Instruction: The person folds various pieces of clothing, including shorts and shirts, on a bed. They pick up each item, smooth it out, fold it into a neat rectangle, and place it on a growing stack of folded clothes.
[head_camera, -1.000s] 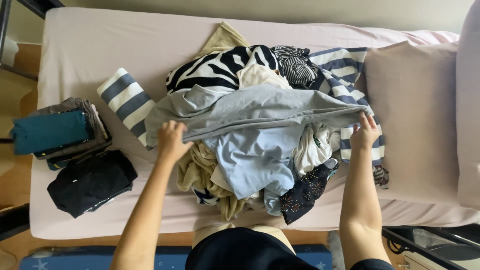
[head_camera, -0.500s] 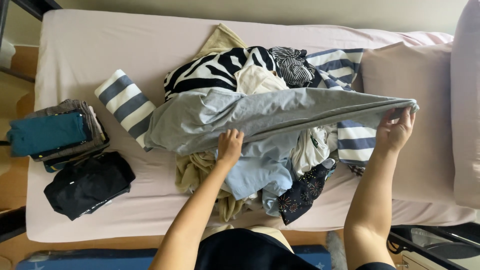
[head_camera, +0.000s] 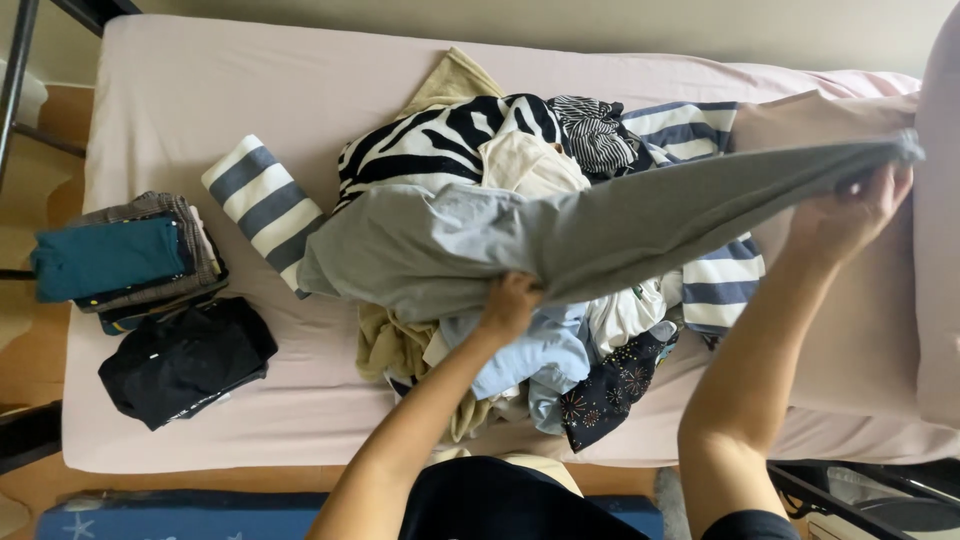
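A grey garment (head_camera: 600, 235) is stretched out above a heap of loose clothes (head_camera: 520, 160) on the bed (head_camera: 250, 80). My right hand (head_camera: 850, 215) grips its end far to the right, near the pillow. My left hand (head_camera: 510, 305) pinches the garment's lower edge near its middle. The garment's left part lies slack on the heap. Under it show a black-and-white zebra-patterned piece (head_camera: 440, 140), a light blue shirt (head_camera: 535, 355), a dark floral piece (head_camera: 610, 390) and a blue-and-white striped piece (head_camera: 720, 280).
A rolled grey-and-white striped cloth (head_camera: 262, 205) lies left of the heap. A folded stack topped by a teal piece (head_camera: 110, 258) and a black folded item (head_camera: 180, 358) sit at the bed's left end. A pillow (head_camera: 940, 250) stands at the right edge.
My right hand has pulled the grey garment's end farther right and upward, drawing it taut. My left hand has slid right from the garment's left end to its middle.
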